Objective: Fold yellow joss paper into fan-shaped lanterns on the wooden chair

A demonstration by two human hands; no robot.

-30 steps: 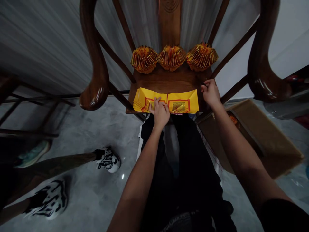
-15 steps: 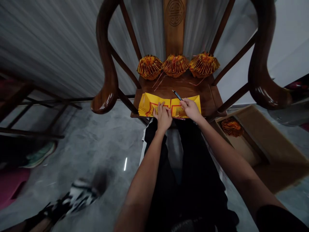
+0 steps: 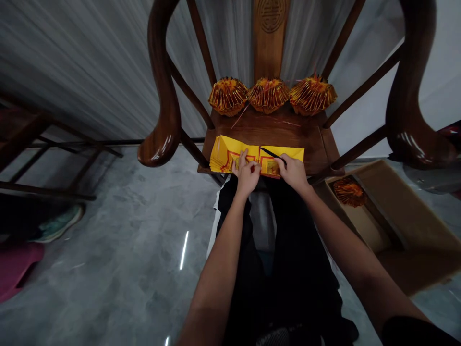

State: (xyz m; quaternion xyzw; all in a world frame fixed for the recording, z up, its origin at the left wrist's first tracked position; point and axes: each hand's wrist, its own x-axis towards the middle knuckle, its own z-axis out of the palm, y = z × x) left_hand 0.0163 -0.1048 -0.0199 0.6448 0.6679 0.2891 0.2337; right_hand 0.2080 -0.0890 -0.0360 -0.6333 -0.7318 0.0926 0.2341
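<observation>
A stack of yellow papers with red frames (image 3: 220, 154) lies fanned at the front of the wooden chair seat (image 3: 313, 144). My left hand (image 3: 248, 174) rests on the papers, some fingers spread, thumb and a finger close together at the middle fold; whether they pinch the paper is too small to tell. In my right hand (image 3: 293, 172) is a dark pen (image 3: 271, 153), its tip over the paper near the fold. Behind them, three pleated gold and orange paper bundles (image 3: 228, 97) (image 3: 268, 95) (image 3: 312, 96) stand in a row.
Curved chair arms (image 3: 162, 139) rise on both sides. An open cardboard box (image 3: 410, 206) with another pleated bundle (image 3: 349, 191) is on the floor at right. At left are a person's shoe (image 3: 61, 223) and a pink plastic object (image 3: 19, 269).
The pen has swung from pointing away, up off the paper, to a lower slant leftwards with its tip near the fold. The black-and-white shoe at lower left has left the view.
</observation>
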